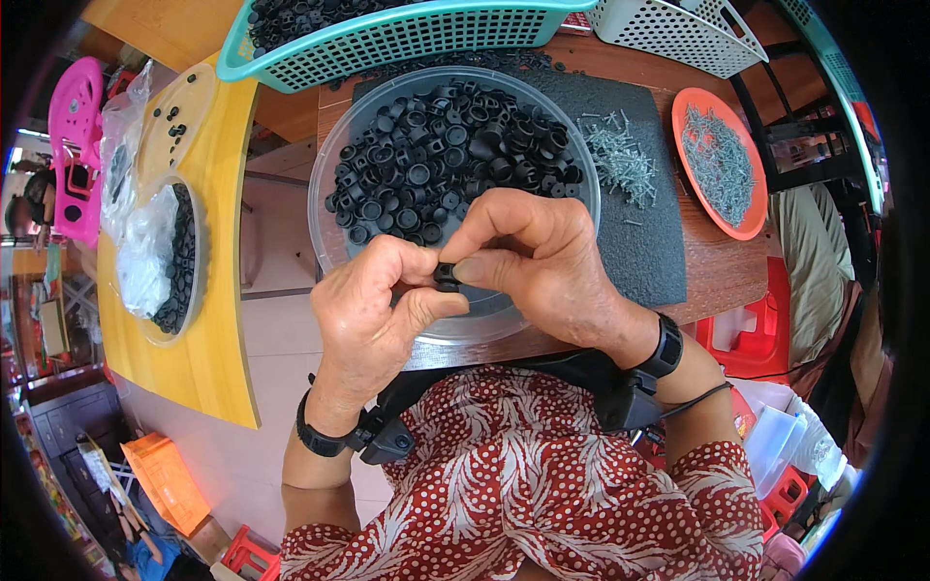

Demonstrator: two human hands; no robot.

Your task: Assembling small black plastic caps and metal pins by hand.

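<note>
Between the fingertips of my left hand (373, 315) and my right hand (538, 266) is a small black plastic part (447, 277). Both hands pinch it, thumb against forefinger, above the near side of a round clear tub (334, 145). Many small round black caps (417, 174) are heaped in that tub, just beyond my fingers. To the right of the tub, a pile of silver screws (620, 160) lies on a dark grey mat (649, 232). Exactly how the held part is shaped is partly hidden by my fingers.
An orange plate (683, 102) of screws stands at the right. At the far edge are a teal basket (407, 48) with black parts and a white basket (668, 39). On a yellow table (218, 320) at left sits another tub (201, 261) of black parts, with plastic bags.
</note>
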